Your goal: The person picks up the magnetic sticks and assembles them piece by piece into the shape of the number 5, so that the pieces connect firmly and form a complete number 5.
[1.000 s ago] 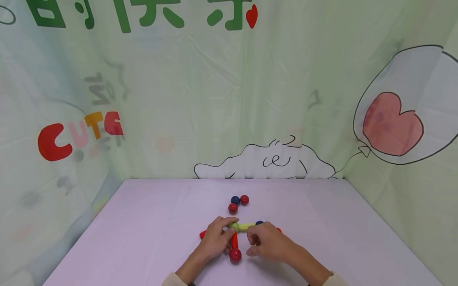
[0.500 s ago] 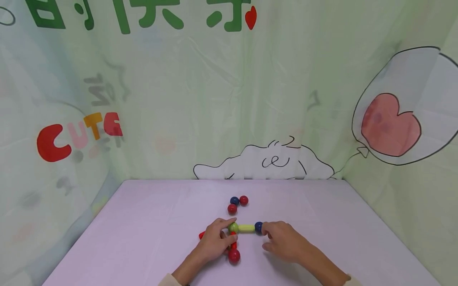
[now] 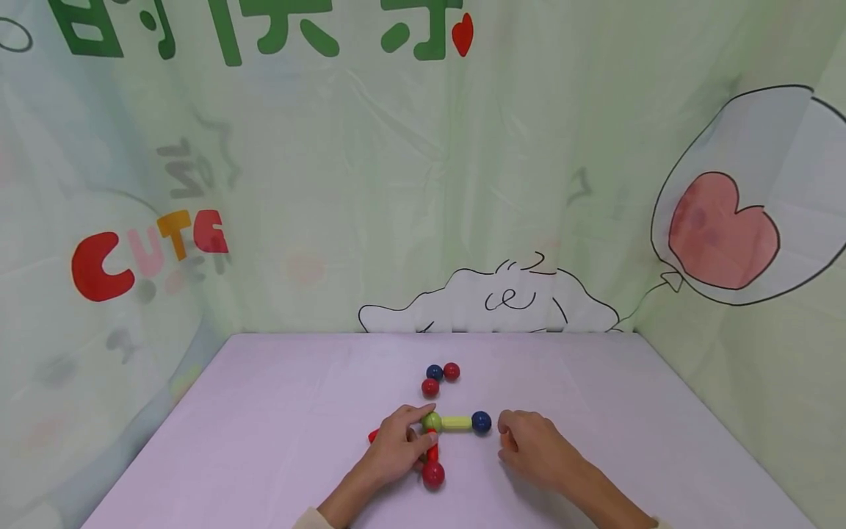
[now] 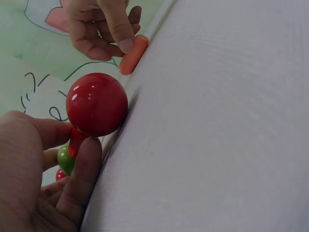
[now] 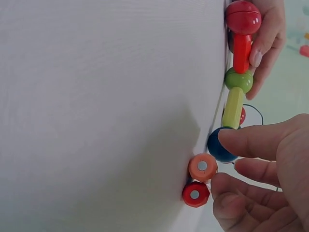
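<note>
My left hand (image 3: pixel 395 447) pinches a red rod (image 4: pixel 77 142) between thumb and fingers. A large red ball (image 3: pixel 433 474) is on its near end, a green ball (image 3: pixel 432 421) on its far end. From the green ball a yellow rod (image 3: pixel 456 423) runs right to a blue ball (image 3: pixel 481 422). My right hand (image 3: pixel 538 448) is beside the blue ball, fingers loosely bent and apart from the thumb. Its fingertips are right at an orange rod (image 5: pixel 203 166), with another red rod (image 5: pixel 195 194) alongside; both lie mostly hidden from above.
Behind the joined pieces stand a small blue ball (image 3: pixel 434 372) and two red balls, one at the front (image 3: pixel 430 387) and one at the right (image 3: pixel 452 371). Another red piece (image 3: pixel 373 436) shows left of my left hand. A printed curtain (image 3: pixel 297 184) rises behind the pale table (image 3: pixel 297 389).
My right hand has moved right, from beside the yellow rod to past the blue ball, leaving that ball in full view. My left hand stays at the red rod, its thumb slightly shifted.
</note>
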A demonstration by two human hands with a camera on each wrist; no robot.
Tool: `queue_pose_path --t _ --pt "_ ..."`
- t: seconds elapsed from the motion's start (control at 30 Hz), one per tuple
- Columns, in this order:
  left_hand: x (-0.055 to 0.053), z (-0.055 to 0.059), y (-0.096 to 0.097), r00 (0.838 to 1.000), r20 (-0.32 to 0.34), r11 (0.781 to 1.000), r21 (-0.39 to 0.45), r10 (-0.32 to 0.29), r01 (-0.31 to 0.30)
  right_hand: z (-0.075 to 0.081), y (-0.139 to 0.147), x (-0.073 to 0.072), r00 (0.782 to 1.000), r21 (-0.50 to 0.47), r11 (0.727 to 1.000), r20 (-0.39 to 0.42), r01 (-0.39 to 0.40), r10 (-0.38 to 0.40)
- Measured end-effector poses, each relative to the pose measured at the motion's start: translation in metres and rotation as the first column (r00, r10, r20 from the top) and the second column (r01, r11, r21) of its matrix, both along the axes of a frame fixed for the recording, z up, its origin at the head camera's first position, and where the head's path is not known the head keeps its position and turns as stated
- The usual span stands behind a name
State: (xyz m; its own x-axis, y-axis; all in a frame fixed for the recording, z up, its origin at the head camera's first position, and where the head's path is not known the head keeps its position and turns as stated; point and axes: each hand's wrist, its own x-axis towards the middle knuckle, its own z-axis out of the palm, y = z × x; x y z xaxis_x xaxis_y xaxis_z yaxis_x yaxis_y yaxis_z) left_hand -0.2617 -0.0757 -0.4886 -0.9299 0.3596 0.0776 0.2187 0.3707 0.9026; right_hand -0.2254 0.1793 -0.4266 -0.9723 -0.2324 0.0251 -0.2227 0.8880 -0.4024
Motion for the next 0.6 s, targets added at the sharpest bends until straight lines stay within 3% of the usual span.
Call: queue_pose_path --t 0.33,0.6 --pt "0.0007 0.0009 -0.0002 1.000 0.007 1.000 0.022 0.004 -0.004 0.0001 -0.0029 -0.0021 1.000 0.052 0.999 0.004 -0.006 0.006" --pt "0.0015 0.0016 -0.0003 1.000 0.015 1.000 0.026 0.003 -0.003 -0.0055 -0.0077 -0.0035 0.999 0.095 0.995 -0.003 0.033 -0.033"
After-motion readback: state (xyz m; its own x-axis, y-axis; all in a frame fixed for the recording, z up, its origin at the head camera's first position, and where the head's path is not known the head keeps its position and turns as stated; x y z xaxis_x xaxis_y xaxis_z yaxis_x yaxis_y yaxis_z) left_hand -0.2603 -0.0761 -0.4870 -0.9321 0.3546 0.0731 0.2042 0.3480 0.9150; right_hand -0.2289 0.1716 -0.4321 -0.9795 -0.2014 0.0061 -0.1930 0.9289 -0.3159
